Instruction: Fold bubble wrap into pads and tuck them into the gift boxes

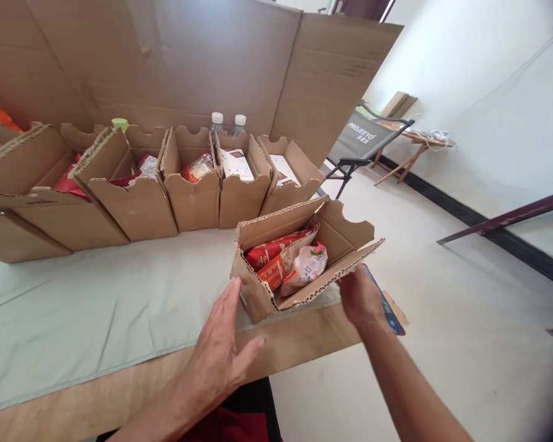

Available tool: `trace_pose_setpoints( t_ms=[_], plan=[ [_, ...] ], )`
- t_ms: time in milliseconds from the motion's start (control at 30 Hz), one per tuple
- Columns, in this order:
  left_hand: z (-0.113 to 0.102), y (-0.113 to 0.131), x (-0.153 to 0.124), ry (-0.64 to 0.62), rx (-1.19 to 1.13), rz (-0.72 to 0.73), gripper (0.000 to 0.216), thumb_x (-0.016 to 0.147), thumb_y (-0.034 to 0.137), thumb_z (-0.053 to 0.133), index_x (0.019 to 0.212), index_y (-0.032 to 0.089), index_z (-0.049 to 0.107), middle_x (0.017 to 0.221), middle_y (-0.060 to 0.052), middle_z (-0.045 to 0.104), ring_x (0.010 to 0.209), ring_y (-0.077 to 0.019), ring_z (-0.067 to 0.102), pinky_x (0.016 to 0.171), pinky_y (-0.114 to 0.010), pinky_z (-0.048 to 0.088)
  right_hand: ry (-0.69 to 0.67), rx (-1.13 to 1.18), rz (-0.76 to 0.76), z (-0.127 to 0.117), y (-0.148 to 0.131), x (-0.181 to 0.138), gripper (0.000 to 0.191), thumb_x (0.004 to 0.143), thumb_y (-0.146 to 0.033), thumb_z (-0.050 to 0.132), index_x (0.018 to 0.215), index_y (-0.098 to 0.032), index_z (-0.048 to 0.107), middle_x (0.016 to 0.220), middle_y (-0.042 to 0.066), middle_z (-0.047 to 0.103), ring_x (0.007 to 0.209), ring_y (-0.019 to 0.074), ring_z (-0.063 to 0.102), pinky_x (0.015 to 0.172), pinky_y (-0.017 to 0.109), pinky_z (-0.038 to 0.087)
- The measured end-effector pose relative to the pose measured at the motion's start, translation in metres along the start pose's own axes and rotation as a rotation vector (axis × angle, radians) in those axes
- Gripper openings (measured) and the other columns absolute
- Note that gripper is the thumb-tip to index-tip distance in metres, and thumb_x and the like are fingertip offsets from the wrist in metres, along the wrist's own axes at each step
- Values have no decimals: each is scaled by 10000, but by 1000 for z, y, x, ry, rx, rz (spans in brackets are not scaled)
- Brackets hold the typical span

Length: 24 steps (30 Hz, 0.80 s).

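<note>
A small open cardboard box (258,296) stands at the table's near right corner, holding red and pale snack packets (289,261). My left hand (221,347) is open with fingers stretched, its fingertips by the box's left front corner. My right hand (360,298) grips the box's right front edge, fingers curled under it. A dark blue flat object (387,309) lies just behind that hand.
A row of several similar cardboard boxes (193,202) with packets stands further back on a pale green cloth (96,307). Two capped bottles (228,124) rise behind them, before a tall cardboard wall (188,61). A folding chair (362,144) is on the floor to the right.
</note>
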<state>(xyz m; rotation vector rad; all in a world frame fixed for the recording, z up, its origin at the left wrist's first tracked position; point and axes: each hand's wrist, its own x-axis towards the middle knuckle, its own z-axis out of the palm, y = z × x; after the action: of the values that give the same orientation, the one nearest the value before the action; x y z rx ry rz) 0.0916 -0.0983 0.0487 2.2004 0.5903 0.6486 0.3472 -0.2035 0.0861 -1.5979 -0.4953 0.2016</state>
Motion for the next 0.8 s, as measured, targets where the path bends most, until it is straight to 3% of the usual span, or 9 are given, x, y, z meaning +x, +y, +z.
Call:
trace_pose_setpoints(
  t_ms=[100, 167, 267, 333, 400, 567, 800],
  plan=[
    [-2, 1, 13, 69, -102, -84, 816, 911, 360, 612, 1620, 221, 233, 1626, -193, 408, 1464, -415, 445, 1116, -591, 475, 7, 64, 66, 12, 14, -5, 610, 918, -746, 445, 1131, -250, 729, 1212, 84, 758, 1152, 297, 676, 832, 402, 531],
    [-18, -5, 22, 136, -143, -156, 720, 900, 367, 612, 1555, 204, 363, 1487, -190, 552, 1320, -401, 571, 971, -525, 563, -22, 105, 95, 24, 18, -13, 646, 902, -779, 456, 1121, -242, 740, 1249, 101, 746, 1178, 304, 664, 844, 409, 527],
    [-46, -21, 40, 201, -136, -247, 542, 910, 377, 596, 1415, 200, 505, 1199, -132, 686, 979, -299, 678, 694, -372, 558, -96, 160, 103, 49, 19, -24, 604, 905, -750, 512, 1158, -251, 741, 1307, 98, 722, 1204, 299, 647, 882, 420, 519],
    [-58, -32, 53, 194, -132, -279, 486, 914, 360, 594, 1369, 204, 528, 1122, -97, 698, 835, -237, 653, 624, -324, 500, -114, 187, 88, 63, 19, -27, 560, 931, -703, 519, 1210, -263, 723, 1358, 86, 695, 1235, 285, 627, 931, 426, 500],
    [-61, -40, 64, 158, -177, -256, 472, 912, 328, 598, 1364, 211, 528, 1151, -87, 698, 876, -232, 651, 680, -327, 509, -90, 206, 66, 69, 19, -25, 535, 955, -667, 501, 1258, -271, 695, 1402, 75, 666, 1284, 272, 596, 977, 428, 471],
    [-43, -40, 81, 68, -302, -129, 599, 889, 231, 598, 1473, 225, 465, 1380, -131, 625, 1269, -320, 574, 1020, -463, 501, 56, 200, 13, 57, 22, -13, 487, 946, -613, 529, 1246, -262, 681, 1388, 78, 665, 1298, 278, 583, 984, 436, 445],
    [-21, -38, 118, 43, -366, -80, 751, 888, 235, 613, 1590, 248, 346, 1586, -145, 474, 1446, -360, 451, 1158, -574, 424, 139, 166, -14, 57, 24, 19, 561, 870, -656, 542, 1206, -227, 676, 1360, 97, 670, 1285, 286, 600, 999, 457, 458]
  ],
)
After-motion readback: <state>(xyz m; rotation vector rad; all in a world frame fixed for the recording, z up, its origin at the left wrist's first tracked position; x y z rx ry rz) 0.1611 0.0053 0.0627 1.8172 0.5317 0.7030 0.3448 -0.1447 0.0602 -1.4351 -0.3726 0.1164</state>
